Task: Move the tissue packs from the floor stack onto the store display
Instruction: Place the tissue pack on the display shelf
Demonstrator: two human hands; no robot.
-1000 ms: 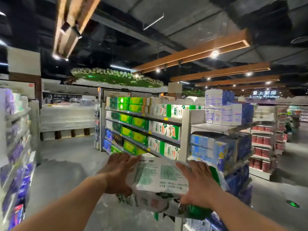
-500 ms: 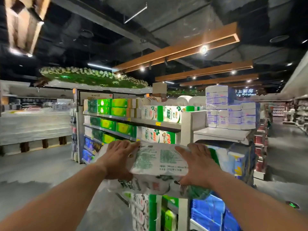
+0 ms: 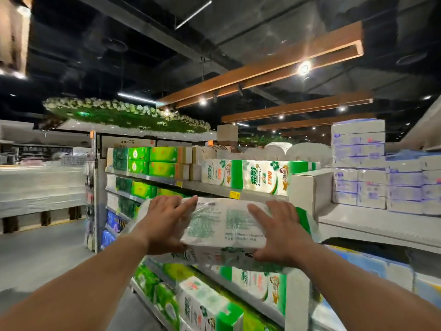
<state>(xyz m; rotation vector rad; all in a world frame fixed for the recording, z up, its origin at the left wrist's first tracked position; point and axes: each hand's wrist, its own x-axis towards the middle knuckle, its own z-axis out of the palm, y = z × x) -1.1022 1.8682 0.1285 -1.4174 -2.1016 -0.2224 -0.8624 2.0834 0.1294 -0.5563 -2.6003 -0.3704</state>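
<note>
Grey polished floor (image 3: pixel 40 254), dark ceiling (image 3: pixel 143 44) with lit wooden beams (image 3: pixel 274 68), stocked shelves (image 3: pixel 155 177).

Green-white packs (image 3: pixel 245 175) fill top shelf (image 3: pixel 214 191) ahead; bare white ledge (image 3: pixel 372 225) right offers room.

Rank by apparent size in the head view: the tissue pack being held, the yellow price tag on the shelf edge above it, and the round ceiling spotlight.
1. tissue pack, gripped by both hands and nearest the camera, so its lead is partly nearness
2. ceiling spotlight
3. yellow price tag, looks close to the spotlight; order unsure
</note>
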